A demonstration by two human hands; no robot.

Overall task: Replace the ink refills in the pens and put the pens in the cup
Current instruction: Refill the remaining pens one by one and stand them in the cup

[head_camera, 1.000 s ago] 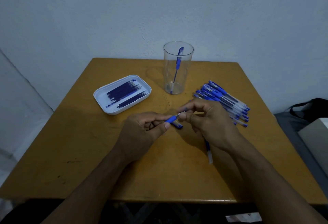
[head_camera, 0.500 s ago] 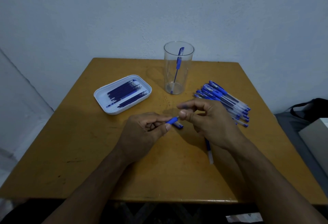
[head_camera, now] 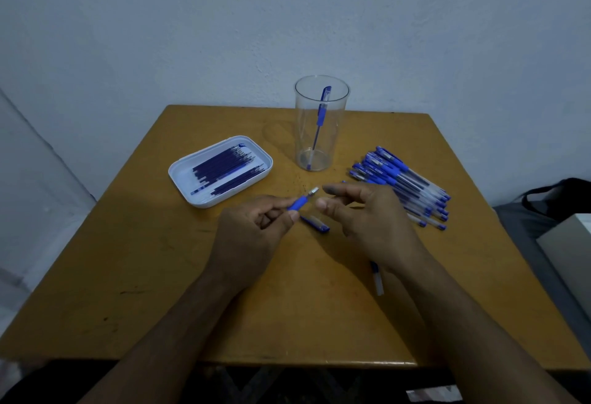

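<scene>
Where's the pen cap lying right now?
In the head view, the pen cap lies on the table near the centre, just below the gap between the left hand and right hand.

A blue pen grip section (head_camera: pixel 302 202) is pinched by the left hand (head_camera: pixel 252 237). Just right of the grip, the right hand (head_camera: pixel 367 221) is held apart, fingers loosely spread; a pen cap (head_camera: pixel 315 223) lies below.

I see the tray (head_camera: pixel 179 173) of refills (head_camera: pixel 228 170) on the table (head_camera: pixel 128 275) left of the cup (head_camera: pixel 321 148); pen pile (head_camera: pixel 406 184) right; cap (head_camera: pixel 315 223) between my hands.
</scene>
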